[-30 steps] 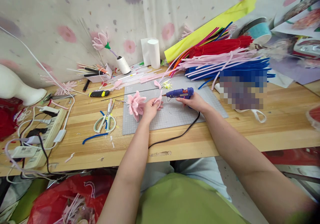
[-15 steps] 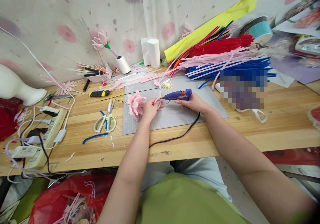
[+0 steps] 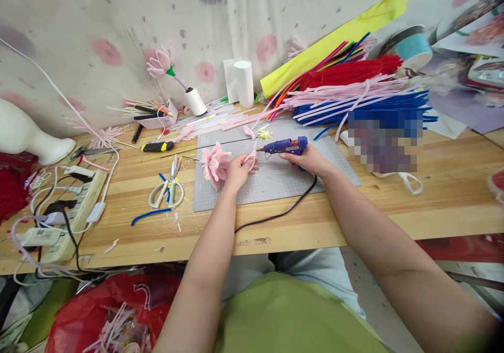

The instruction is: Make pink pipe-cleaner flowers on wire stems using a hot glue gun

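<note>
My left hand (image 3: pixel 237 171) is closed on a pink pipe-cleaner flower (image 3: pixel 214 165) and a looped pink petal (image 3: pixel 250 157), over the grey cutting mat (image 3: pixel 271 182). My right hand (image 3: pixel 309 159) grips a blue glue gun (image 3: pixel 286 145). Its nozzle points left, with the tip right by the petal. A black cord (image 3: pixel 283 211) runs from the gun off the table's front edge.
Green scissors (image 3: pixel 167 190) and a blue pipe cleaner (image 3: pixel 147 216) lie left of the mat. A power strip (image 3: pixel 69 206) sits at far left. Bundles of pipe cleaners (image 3: pixel 350 93) fill the back right. A white spool (image 3: pixel 195 102) and a roll (image 3: pixel 244 82) stand behind.
The glue gun dipped toward the petal half a second ago, then lifted slightly and shifted right. My left hand has held still with the flower.
</note>
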Motion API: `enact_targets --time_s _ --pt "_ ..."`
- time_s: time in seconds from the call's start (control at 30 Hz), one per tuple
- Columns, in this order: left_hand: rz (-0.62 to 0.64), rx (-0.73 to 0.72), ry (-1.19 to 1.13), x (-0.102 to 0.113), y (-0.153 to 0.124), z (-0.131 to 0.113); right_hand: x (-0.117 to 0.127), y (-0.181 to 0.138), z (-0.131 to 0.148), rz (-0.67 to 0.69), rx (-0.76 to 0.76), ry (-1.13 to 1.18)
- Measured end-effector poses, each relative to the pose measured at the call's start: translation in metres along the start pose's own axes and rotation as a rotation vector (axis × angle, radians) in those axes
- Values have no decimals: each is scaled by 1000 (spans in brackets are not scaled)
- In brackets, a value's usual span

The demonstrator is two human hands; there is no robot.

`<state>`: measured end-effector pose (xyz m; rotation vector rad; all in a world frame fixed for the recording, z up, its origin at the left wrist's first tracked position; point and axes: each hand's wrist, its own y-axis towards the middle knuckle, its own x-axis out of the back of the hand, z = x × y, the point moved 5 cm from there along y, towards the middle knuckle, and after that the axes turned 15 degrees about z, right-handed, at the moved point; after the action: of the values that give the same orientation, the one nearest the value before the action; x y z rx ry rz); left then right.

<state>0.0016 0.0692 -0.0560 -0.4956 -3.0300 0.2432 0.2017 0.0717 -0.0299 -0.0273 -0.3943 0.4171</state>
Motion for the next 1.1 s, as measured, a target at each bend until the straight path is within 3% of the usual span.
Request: enact_targets --time_s 0.13,0.3,0.43,0.63,0.83,1.0,1.1 --pt "-2 -5 -8 0 0 -1 -3 0 1 59 4 1" --pt "-4 6 -11 0 0 -1 0 0 1 2 2 -8" --pt "1 0 -8 0 0 -1 -3 0 1 51 19 -15" --pt "8 12 -1 0 -1 -1 2 0 0 -37 -19 -35" --pt "4 2 -1 -1 -1 -1 -2 0 2 43 9 -32" --pt "13 0 6 -2 -2 -3 9 -1 -3 -141 -55 -46" --pt "-10 -16 -11 -1 -3 -3 24 -2 -13 -348 -98 -120"
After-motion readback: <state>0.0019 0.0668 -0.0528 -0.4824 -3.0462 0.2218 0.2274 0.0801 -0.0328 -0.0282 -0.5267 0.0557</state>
